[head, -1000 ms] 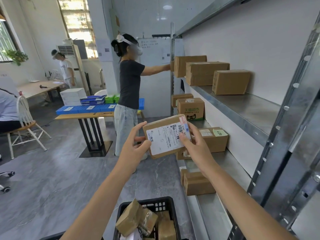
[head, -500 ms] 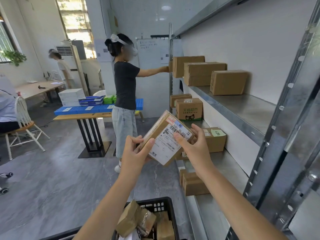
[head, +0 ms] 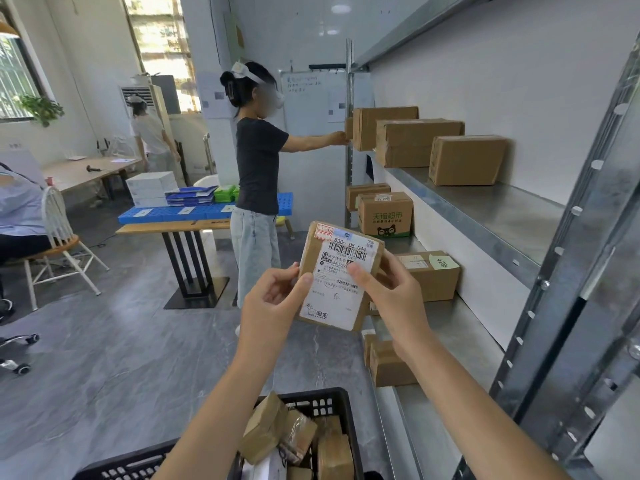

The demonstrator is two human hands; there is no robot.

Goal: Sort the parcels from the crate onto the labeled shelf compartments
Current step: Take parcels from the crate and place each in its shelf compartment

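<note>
I hold a small cardboard parcel [head: 337, 275] upright in front of me, its white shipping label facing me. My left hand [head: 273, 299] grips its left edge, thumb on the label. My right hand [head: 391, 299] grips its right side, thumb on the label too. Below, a black plastic crate [head: 322, 398] holds several more brown parcels [head: 266, 427]. The metal shelf unit [head: 485, 216] stands to my right, with boxes on its upper [head: 467, 159], middle [head: 433, 275] and lower [head: 388, 365] levels.
A person in a black shirt [head: 258, 168] stands ahead, reaching to a box on the upper shelf. A wooden table with blue trays [head: 194, 216] is behind them. A chair [head: 59, 247] and seated person are at the left. A shelf upright [head: 588, 237] is close at right.
I have turned the parcel from lying sideways to standing upright with the barcode on top. My view has shifted slightly; the crate sits lower in view.
</note>
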